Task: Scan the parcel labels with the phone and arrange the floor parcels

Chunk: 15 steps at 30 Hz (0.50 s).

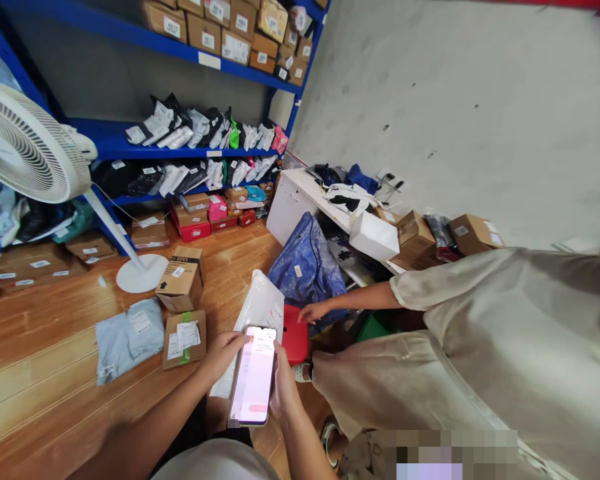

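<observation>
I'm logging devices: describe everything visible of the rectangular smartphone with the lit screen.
This rectangular smartphone with a lit, glassy screen is held in portrait, facing the wearer, top leaning slightly right. Its rim is thin and dark; a pinkish bar sits low on the screen, the text unreadable. The bare left hand touches its upper left edge; the right hand supports its right side. A white plastic parcel shows behind it, contact unclear.

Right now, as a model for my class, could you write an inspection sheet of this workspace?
Surface: wooden floor, bearing parcels.
Job's things: lit phone; white parcel partly behind it.
Clutter: TOYS carton, green-taped box and grey mailer on the floor.
Grip: left hand and right hand both on the phone.
Cables: thin cord near the fan; plugs at the wall.
Surroundings: blue shelving with parcels; another person's hand by a red stool.
</observation>
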Each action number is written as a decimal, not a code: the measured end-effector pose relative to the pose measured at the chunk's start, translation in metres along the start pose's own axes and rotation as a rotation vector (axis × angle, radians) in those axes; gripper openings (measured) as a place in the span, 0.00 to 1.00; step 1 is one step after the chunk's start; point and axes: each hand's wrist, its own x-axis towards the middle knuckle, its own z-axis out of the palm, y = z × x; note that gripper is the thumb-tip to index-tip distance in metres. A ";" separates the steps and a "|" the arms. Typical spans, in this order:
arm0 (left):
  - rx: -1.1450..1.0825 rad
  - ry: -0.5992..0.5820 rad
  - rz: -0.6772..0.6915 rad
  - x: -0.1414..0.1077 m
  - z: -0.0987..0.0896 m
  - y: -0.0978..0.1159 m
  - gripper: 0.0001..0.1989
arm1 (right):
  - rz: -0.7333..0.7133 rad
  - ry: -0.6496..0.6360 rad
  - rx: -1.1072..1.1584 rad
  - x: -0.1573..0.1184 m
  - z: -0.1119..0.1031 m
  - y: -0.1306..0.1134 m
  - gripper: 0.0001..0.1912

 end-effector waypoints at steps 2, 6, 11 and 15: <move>0.005 -0.008 -0.008 0.000 0.002 0.000 0.17 | 0.008 -0.024 0.012 -0.002 -0.001 -0.003 0.26; 0.004 -0.017 -0.010 -0.003 0.008 0.005 0.19 | 0.020 -0.068 0.017 -0.010 -0.003 -0.010 0.25; 0.026 -0.071 0.025 -0.007 0.016 0.008 0.21 | -0.028 -0.053 0.042 -0.020 -0.009 -0.015 0.21; 0.054 -0.059 0.033 -0.004 0.030 -0.001 0.22 | -0.006 -0.042 0.048 -0.029 -0.018 -0.021 0.19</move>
